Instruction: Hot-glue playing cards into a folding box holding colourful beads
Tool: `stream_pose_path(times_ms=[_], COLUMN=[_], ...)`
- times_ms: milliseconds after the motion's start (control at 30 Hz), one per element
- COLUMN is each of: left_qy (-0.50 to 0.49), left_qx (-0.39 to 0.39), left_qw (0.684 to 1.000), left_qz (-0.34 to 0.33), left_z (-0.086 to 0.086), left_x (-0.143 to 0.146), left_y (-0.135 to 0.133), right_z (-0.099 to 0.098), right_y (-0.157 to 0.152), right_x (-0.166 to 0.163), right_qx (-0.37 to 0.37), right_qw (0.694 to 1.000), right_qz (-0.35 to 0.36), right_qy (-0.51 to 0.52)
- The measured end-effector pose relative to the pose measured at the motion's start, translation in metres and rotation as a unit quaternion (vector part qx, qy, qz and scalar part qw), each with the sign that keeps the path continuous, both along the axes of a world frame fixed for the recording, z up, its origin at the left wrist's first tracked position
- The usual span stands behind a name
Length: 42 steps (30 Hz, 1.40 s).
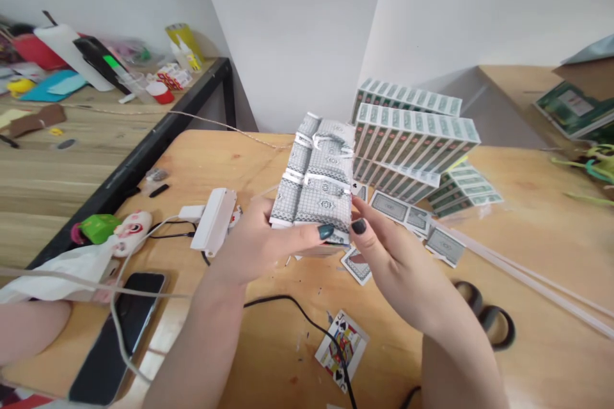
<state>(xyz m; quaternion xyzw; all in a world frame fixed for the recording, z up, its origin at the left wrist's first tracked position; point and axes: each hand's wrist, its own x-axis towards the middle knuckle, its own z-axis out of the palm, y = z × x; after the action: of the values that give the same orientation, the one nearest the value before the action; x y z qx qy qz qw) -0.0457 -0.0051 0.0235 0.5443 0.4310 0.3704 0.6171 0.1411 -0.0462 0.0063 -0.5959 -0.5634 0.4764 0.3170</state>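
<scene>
1. Head view, two-handed work: a gray-patterned bundle point(329, 188) is held above the wooden table point(273, 364), L of & a bit nearer than the green-white box stack point(415, 137).
2. L hand point(252, 239) clasps the bundle's L side, thumb laid across the near end; R hand point(393, 252) has a narrow pinch at its near R corner.
3. Step in hand, by the look of it: working the bundle's near end w/ both thumbs. Next move prob. calls for a firm L clasp & light R fingertips, so nothing slips.
4. In front of box stack: face-down cards point(388, 206); dark-handled scissors point(485, 318) nearer the viewer, to R.
5. Nearer than stack, to L: jack of spades point(350, 340), face up, black cable point(283, 297) across it; phone point(98, 358) well apart, far L.
</scene>
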Motion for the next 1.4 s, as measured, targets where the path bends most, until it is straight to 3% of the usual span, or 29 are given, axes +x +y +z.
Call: stream_pose_path(times_ms=[233,400,567,767,933,1100,1400], left_qy=[0.115,0.152,0.151,0.142,0.168,0.162,0.225], left_qx=[0.034,0.159,0.284,0.378,0.491,0.538,0.486], left_qw=[0.992,0.975,0.947,0.915,0.854,0.826,0.844], left_qz=[-0.031,-0.034,-0.024,0.003,0.028,0.045,0.031], left_z=[-0.010,-0.010,-0.003,-0.008,-0.014,-0.016,-0.010], left_x=[0.001,0.002,0.003,0.006,0.009,0.010,0.007], left_y=[0.006,0.007,0.003,-0.003,-0.005,-0.005,-0.008], right_z=[-0.008,-0.009,-0.009,-0.003,-0.018,-0.025,-0.023], right_y=[0.013,0.016,0.017,0.021,0.026,0.025,0.027], right_x=[-0.004,-0.007,-0.010,-0.005,-0.008,-0.014,-0.012], right_qx=[-0.006,-0.060,-0.085,-0.029,-0.034,0.011,0.002], right_qw=[0.993,0.965,0.919,0.884,0.856,0.871,0.896], right_qz=[0.019,0.034,0.024,0.111,0.123,0.078,0.068], right_qy=[0.112,0.253,0.384,0.453,0.502,0.484,0.438])
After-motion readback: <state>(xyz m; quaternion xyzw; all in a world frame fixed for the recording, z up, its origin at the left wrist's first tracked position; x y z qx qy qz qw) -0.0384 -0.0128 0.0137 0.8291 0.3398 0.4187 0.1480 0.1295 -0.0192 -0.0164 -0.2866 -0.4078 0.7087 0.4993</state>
